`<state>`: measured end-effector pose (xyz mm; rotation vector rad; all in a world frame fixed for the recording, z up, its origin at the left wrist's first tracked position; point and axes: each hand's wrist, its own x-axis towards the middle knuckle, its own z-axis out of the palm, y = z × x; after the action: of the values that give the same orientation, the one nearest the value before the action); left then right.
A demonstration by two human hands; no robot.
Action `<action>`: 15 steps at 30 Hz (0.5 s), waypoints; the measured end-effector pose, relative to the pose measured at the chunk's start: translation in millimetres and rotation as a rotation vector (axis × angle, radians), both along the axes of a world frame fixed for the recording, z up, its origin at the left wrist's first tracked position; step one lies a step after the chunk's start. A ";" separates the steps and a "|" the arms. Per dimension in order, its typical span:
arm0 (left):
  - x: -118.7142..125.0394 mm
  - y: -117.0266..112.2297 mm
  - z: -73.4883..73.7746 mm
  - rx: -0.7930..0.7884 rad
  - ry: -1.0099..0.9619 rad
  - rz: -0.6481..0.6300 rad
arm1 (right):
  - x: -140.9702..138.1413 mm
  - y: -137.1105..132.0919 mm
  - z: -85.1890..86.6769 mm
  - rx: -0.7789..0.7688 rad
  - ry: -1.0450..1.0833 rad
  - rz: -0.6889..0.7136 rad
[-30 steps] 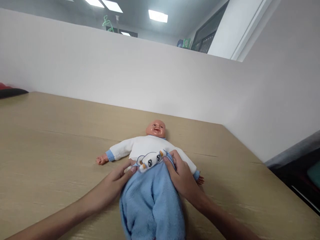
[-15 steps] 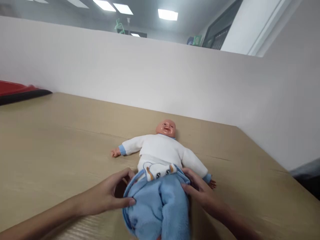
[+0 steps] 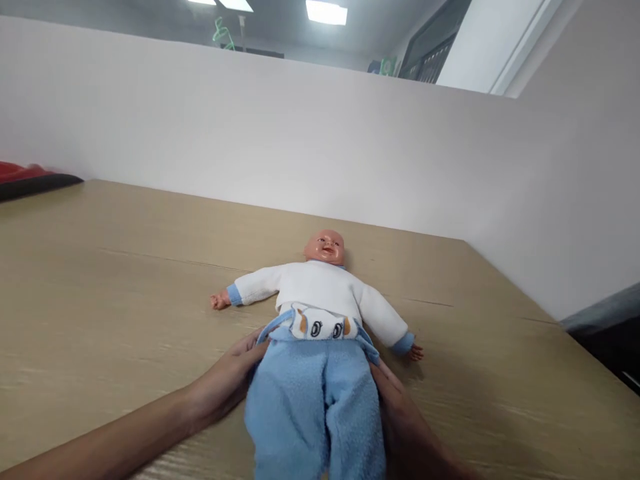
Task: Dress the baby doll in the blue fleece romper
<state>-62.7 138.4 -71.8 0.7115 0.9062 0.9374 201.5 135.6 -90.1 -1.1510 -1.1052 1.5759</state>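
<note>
A baby doll [image 3: 320, 283] lies on its back on the table, head away from me, arms spread, in a white long-sleeved top with blue cuffs. Fluffy blue overalls [image 3: 300, 393] cover its legs up to the waist. Their white bib [image 3: 325, 325], with embroidered eyes and orange patches, lies over the doll's belly. My left hand [image 3: 233, 377] is closed on the left side of the overalls' waist, its fingertips partly hidden behind the cloth. On the opposite side, my right hand [image 3: 403, 407] grips the waist edge, with most of its fingers out of sight.
The wooden table [image 3: 125, 300] meets a white partition [image 3: 250, 133] at the back. A red and black item [image 3: 35, 180] sits at the far left edge. Beyond the table's right edge is something dark [image 3: 610, 333].
Both hands have shifted around the sides of the waist. The overalls sit straighter and smoother, the bib is flatter and more level, and the view has tilted down slightly.
</note>
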 end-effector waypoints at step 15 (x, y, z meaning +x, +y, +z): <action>-5.2 29.3 -2.1 0.115 0.157 0.273 | 10.1 28.8 4.7 0.026 -0.037 -0.230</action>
<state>-67.9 167.7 -73.9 0.7793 1.1137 1.1955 211.6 164.4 -85.4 -1.2468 -0.9766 1.3635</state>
